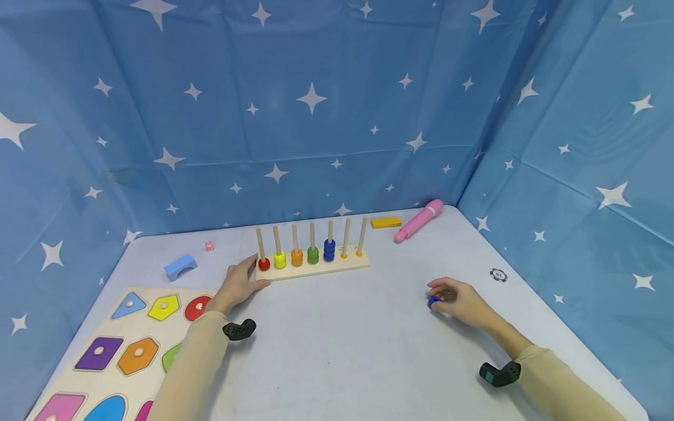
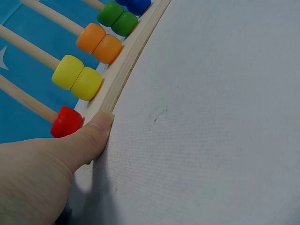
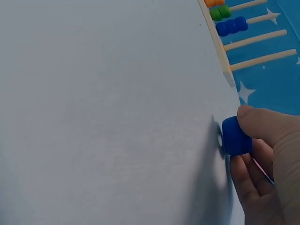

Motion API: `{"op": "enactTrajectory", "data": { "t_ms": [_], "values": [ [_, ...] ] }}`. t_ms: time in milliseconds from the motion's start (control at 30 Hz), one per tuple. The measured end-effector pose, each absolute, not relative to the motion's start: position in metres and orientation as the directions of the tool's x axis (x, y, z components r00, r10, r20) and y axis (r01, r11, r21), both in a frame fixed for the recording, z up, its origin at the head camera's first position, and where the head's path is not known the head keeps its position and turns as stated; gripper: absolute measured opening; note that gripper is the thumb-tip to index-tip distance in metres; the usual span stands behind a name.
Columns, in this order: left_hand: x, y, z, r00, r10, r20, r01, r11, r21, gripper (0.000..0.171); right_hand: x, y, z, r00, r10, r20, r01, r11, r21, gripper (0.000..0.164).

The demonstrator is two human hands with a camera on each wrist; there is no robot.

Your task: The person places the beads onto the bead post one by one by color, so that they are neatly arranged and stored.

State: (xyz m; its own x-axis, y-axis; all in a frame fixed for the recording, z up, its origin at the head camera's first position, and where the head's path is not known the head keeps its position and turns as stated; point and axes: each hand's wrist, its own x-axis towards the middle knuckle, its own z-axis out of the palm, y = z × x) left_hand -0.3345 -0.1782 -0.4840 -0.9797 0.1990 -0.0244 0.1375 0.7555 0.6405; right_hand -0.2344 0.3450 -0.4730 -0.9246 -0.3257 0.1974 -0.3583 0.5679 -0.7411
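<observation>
A wooden peg board (image 1: 316, 269) stands at the back middle of the table. Its pegs carry one red bead (image 2: 67, 122), two yellow beads (image 2: 86, 83), two orange beads (image 2: 107, 48), two green beads (image 2: 124, 23) and three blue beads (image 3: 232, 26); the two rightmost pegs are bare. My left hand (image 1: 239, 285) holds the board's left end, the thumb along its front edge and the other fingers mostly hidden behind. Farther right, my right hand (image 1: 463, 301) pinches a loose blue bead (image 3: 236, 136) between thumb and fingers, close to the table surface.
A shape puzzle board (image 1: 116, 318) lies at the left, partly under my left forearm. Behind it are a blue arch block (image 1: 181, 266) and a small pink piece (image 1: 209, 246). A yellow block (image 1: 386, 222), a pink toy microphone (image 1: 418, 222) and a poker chip (image 1: 498, 275) lie rightward.
</observation>
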Motion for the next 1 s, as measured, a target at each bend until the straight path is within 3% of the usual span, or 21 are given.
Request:
{"op": "enactTrajectory", "data": {
  "t_ms": [267, 500, 600, 800, 1000],
  "values": [
    [-0.336, -0.178, -0.483, -0.979, 0.205, -0.016, 0.148, 0.753, 0.641, 0.086, -0.260, 0.318, -0.444, -0.924, -0.253, 0.285, -0.380, 0.542, -0.750, 0.037],
    [-0.336, -0.178, -0.484, -0.978, 0.207, -0.014, 0.150, 0.753, 0.641, 0.086, -0.283, 0.246, -0.381, -0.870, -0.275, 0.409, -0.493, 0.466, -0.735, 0.034],
    [-0.335, -0.179, -0.483, -0.979, 0.204, -0.013, 0.150, 0.756, 0.637, 0.086, -0.307, 0.219, -0.372, -0.844, -0.289, 0.453, -0.537, 0.471, -0.700, 0.034],
    [-0.333, -0.179, -0.482, -0.981, 0.191, -0.022, 0.134, 0.759, 0.637, 0.084, -0.350, 0.174, -0.365, -0.839, -0.294, 0.458, -0.544, 0.502, -0.673, 0.037],
    [-0.334, -0.178, -0.482, -0.980, 0.199, -0.014, 0.144, 0.756, 0.638, 0.083, -0.369, 0.144, -0.363, -0.858, -0.298, 0.418, -0.514, 0.511, -0.689, 0.036]
  ]
}}
